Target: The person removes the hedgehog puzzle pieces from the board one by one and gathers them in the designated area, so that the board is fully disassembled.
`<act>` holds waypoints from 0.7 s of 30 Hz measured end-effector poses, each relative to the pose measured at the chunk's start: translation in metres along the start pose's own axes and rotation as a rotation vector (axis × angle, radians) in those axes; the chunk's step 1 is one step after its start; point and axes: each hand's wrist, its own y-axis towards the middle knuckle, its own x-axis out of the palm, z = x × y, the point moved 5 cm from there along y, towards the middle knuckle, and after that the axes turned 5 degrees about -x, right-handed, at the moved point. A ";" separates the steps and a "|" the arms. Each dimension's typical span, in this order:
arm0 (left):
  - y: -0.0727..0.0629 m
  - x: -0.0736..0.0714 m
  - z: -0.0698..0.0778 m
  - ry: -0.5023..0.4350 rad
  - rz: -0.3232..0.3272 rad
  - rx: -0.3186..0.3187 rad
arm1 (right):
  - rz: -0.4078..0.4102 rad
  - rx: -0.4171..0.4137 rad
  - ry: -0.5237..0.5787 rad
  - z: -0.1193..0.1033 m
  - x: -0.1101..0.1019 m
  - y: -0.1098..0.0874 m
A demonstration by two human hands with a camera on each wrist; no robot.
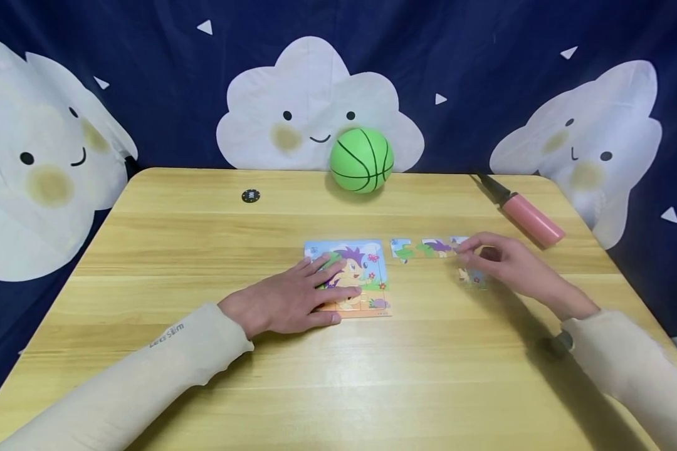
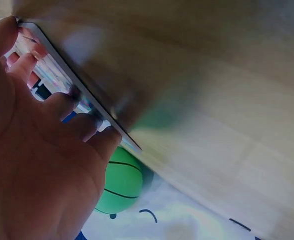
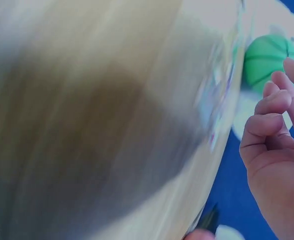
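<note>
A square jigsaw puzzle (image 1: 375, 263) showing a purple-haired cartoon hedgehog lies at mid-table. My left hand (image 1: 293, 297) rests on its left part, fingers spread, hiding some of the picture; the left wrist view shows the fingers on the board's face. To the right of the board lie loose joined puzzle pieces (image 1: 435, 247) in a row, with a further bit of puzzle (image 1: 474, 279) below their right end. Over that end hovers my right hand (image 1: 508, 266), fingers loosely bent. The right wrist view shows nothing between its thumb and fingers.
A green ball (image 1: 362, 160) with black lines sits at the table's back edge. Left of it lies a black round chip (image 1: 251, 196). A pink hand pump (image 1: 533, 219) with a black nozzle lies at the back right. A cloud-patterned blue curtain (image 1: 457, 37) hangs behind.
</note>
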 end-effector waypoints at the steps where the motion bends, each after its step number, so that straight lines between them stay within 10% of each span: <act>1: 0.000 0.000 0.001 0.003 0.002 -0.003 | -0.011 0.002 0.017 -0.006 0.004 0.003; 21: -0.006 0.002 0.005 0.046 0.047 -0.007 | -0.215 -0.085 0.040 -0.085 0.098 0.068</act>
